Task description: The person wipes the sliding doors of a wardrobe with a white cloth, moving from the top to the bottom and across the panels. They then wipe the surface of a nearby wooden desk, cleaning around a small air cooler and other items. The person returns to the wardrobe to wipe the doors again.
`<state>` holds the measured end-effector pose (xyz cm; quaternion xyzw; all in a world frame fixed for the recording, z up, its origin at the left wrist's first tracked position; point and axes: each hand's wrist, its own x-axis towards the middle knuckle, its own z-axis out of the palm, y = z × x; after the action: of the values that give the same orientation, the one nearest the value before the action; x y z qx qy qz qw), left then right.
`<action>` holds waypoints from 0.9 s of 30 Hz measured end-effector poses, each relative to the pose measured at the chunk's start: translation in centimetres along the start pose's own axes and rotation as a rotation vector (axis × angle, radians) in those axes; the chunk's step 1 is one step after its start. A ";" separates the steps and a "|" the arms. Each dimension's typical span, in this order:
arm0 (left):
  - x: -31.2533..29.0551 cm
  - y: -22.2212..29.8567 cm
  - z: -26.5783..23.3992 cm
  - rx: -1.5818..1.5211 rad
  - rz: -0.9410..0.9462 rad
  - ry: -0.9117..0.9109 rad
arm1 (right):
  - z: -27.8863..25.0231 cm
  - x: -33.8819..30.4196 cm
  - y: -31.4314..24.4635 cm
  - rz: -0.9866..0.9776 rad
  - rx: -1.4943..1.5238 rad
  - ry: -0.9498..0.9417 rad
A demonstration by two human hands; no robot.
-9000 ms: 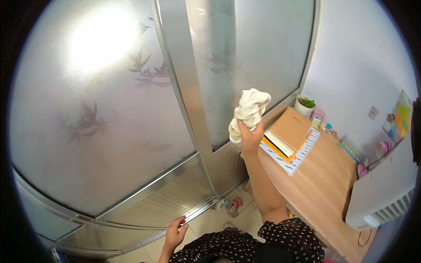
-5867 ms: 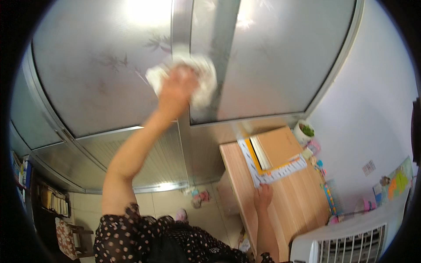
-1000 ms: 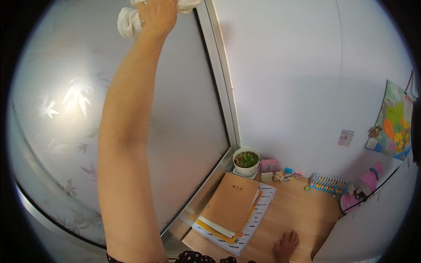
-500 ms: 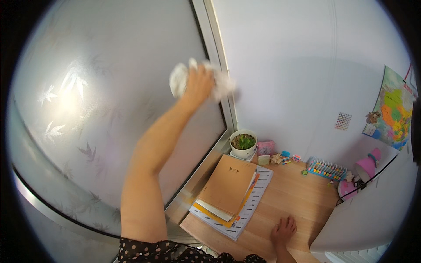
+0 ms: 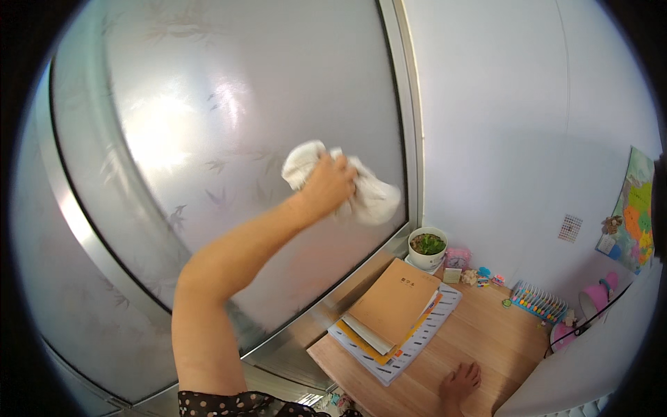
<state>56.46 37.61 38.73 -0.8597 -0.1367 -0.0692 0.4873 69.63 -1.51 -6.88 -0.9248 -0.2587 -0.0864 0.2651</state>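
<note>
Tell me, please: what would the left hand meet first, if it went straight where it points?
Along the frosted glass, the left hand and its white cloth would probably meet the right-side metal frame first; depth is unclear.

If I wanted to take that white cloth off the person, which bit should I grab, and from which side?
Probably the loose lower-right end of the cloth, coming from the right. The left hand grips the bunched middle, while this end bulges out past the fingers, opposite the arm's side, leaving soft fabric free to pinch.
</note>
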 end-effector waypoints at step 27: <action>0.9 -3.5 -3.5 0.112 -0.468 0.429 | 0.3 0.0 0.8 -0.019 -0.026 0.067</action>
<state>56.28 36.42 43.61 -0.7426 -0.2284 -0.3513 0.5224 70.02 -1.92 -7.54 -0.9223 -0.2573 -0.1232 0.2608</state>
